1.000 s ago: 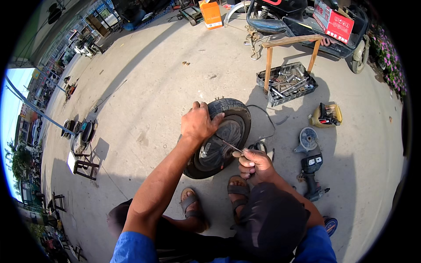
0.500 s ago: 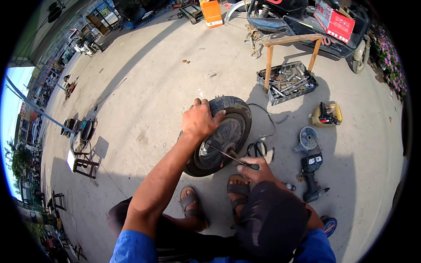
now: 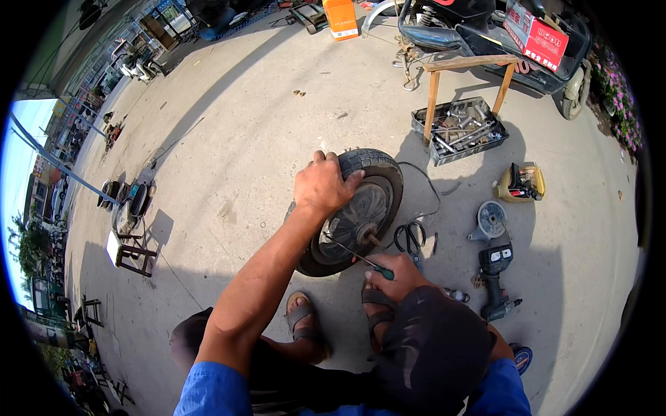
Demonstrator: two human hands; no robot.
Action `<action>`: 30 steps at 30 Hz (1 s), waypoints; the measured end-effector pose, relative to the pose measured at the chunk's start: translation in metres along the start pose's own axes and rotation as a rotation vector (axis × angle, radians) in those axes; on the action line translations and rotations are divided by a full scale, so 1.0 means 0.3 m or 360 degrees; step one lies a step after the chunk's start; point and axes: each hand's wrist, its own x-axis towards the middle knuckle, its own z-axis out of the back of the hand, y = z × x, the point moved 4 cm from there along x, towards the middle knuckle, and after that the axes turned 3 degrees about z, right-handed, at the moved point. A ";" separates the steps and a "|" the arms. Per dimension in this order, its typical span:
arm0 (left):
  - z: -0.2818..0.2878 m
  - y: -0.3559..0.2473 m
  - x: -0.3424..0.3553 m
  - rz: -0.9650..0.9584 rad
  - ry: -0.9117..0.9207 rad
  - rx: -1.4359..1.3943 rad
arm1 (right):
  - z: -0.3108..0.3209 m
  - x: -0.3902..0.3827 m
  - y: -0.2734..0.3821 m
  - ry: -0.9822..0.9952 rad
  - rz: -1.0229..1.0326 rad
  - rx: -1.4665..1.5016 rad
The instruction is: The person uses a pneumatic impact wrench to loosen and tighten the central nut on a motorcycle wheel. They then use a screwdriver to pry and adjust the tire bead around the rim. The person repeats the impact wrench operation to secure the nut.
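A small wheel with a black tyre [image 3: 390, 197] stands tilted on the ground in front of my feet, its dark hub side facing me and an axle [image 3: 374, 240] sticking out. My left hand [image 3: 322, 184] grips the top of the tyre, fingers over the tread and thumb along the sidewall. In my right hand [image 3: 401, 269] is a screwdriver [image 3: 383, 272] with a green handle. Its long thin shaft points up and left across the lower face of the wheel, below the axle. Whether the tip touches the rim is hard to tell.
Right of the wheel lie a cable [image 3: 438, 201], a round metal cover [image 3: 491, 216] and a cordless power wrench [image 3: 494, 277]. Beyond them are a cut yellow container [image 3: 510, 193] and a wooden-handled tool crate [image 3: 472, 145]. A parked vehicle [image 3: 444, 36] and a stool [image 3: 132, 254] stand farther off.
My right hand has shifted slightly left, and the screwdriver's handle has swung down and left. The left hand keeps its grip on the tyre. The whole view has moved a little.
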 end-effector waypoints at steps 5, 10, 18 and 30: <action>-0.003 -0.005 0.002 -0.0013 -0.0011 -0.0014 | -0.002 0.001 -0.001 0.0004 0.0141 -0.0221; -0.006 0.004 0.003 0.0003 -0.0009 -0.0009 | -0.029 -0.002 0.004 -0.0066 0.0003 0.0124; -0.013 0.010 0.004 0.0024 -0.0035 -0.0012 | -0.089 -0.022 -0.071 -0.0104 -0.0474 0.1331; -0.012 0.001 0.029 0.0070 0.0036 -0.0113 | -0.098 -0.029 -0.191 0.0217 -0.0478 0.2469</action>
